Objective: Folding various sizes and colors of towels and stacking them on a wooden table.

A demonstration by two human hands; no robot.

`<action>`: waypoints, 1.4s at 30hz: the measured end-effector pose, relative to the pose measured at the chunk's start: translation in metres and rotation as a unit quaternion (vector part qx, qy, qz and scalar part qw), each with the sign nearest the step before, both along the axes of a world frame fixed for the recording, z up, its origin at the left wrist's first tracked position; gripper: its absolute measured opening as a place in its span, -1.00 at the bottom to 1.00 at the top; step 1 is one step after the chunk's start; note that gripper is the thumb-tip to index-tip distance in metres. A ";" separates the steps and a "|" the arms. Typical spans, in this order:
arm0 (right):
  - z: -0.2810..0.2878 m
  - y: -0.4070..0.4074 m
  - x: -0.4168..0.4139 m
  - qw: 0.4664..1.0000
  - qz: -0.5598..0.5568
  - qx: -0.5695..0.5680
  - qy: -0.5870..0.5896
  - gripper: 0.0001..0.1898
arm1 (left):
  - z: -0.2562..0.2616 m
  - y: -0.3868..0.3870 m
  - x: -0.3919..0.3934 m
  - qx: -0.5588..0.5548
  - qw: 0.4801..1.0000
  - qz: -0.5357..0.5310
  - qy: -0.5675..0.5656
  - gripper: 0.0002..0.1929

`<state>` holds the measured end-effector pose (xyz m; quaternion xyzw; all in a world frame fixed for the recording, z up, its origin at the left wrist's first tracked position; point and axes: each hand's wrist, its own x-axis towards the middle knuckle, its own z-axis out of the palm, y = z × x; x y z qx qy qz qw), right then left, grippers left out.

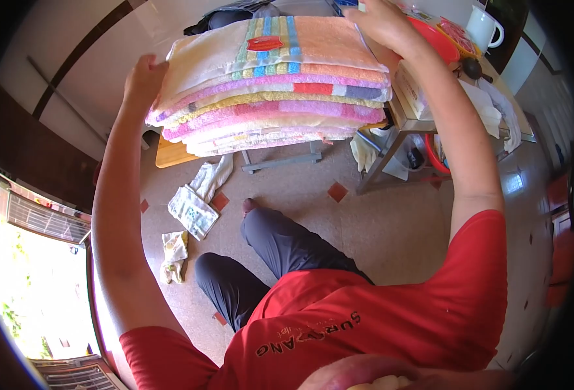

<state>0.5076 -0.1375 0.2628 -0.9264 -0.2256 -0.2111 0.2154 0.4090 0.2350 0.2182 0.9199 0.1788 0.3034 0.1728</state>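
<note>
A tall stack of folded terry towels (277, 109) stands on a wooden board (174, 151) in front of me. The top towel (209, 48) is peach and cream with blue, green and yellow stripes and a red label. My left hand (146, 73) is at the stack's left edge, its fingers by the side of the top towel; whether they grip it I cannot tell. My right hand (374, 22) is at the far right corner of the top towel, its thumb near the edge, the fingers partly cut off by the frame's top.
To the right stands a table (413, 125) with a white jug (483, 29), a red basin (433, 39) and a tissue box (411, 92). Crumpled cloths (194, 209) lie on the tiled floor. Dark bags (233, 18) are behind the stack. A metal stand foot (282, 162) shows beneath.
</note>
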 end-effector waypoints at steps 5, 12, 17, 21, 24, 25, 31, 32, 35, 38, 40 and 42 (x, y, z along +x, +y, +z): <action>-0.020 0.050 0.012 0.983 0.164 -0.081 -0.010 -0.40 | 0.027 -0.048 0.038 0.078 0.980 -0.172 -0.068 -0.44; -0.080 0.054 0.035 0.948 0.233 -0.216 -0.001 -0.34 | -0.023 -0.024 0.061 0.253 0.921 -0.210 0.207 -0.52; -0.081 0.050 0.070 0.942 0.294 -0.160 0.011 -0.45 | -0.022 -0.013 0.023 -0.135 0.974 -0.136 0.122 -0.44; -0.025 0.057 -0.013 0.952 0.266 0.019 0.154 -0.27 | -0.058 0.056 -0.042 -0.243 0.962 -0.056 -0.111 -0.56; -0.009 0.017 -0.060 0.956 0.251 0.066 -0.135 -0.46 | -0.111 0.046 -0.088 -0.080 0.992 0.027 -0.093 -0.50; -0.023 0.028 -0.067 0.936 0.278 0.120 -0.181 -0.53 | -0.128 0.042 -0.129 -0.126 0.988 0.081 -0.037 -0.52; -0.117 0.094 -0.159 0.819 0.533 0.158 -0.140 -0.72 | -0.344 0.105 -0.288 -0.325 0.900 0.216 0.191 -0.71; -0.141 0.115 -0.176 0.800 0.576 0.131 -0.101 -0.71 | -0.374 0.115 -0.313 -0.332 0.898 0.220 0.188 -0.71; -0.226 0.162 -0.200 0.797 0.593 0.105 0.038 -0.75 | -0.390 0.098 -0.348 -0.336 0.884 0.174 0.273 -0.68; -0.291 0.213 -0.214 0.788 0.543 0.021 0.289 -0.72 | -0.423 0.102 -0.368 -0.288 0.887 0.171 0.317 -0.74; -0.327 0.242 -0.218 0.780 0.521 -0.124 0.325 -0.66 | -0.410 0.096 -0.368 -0.285 0.864 0.146 0.389 -0.74; -0.356 0.272 -0.235 0.731 0.539 -0.191 0.372 -0.62 | -0.422 0.099 -0.394 -0.281 0.855 0.158 0.405 -0.74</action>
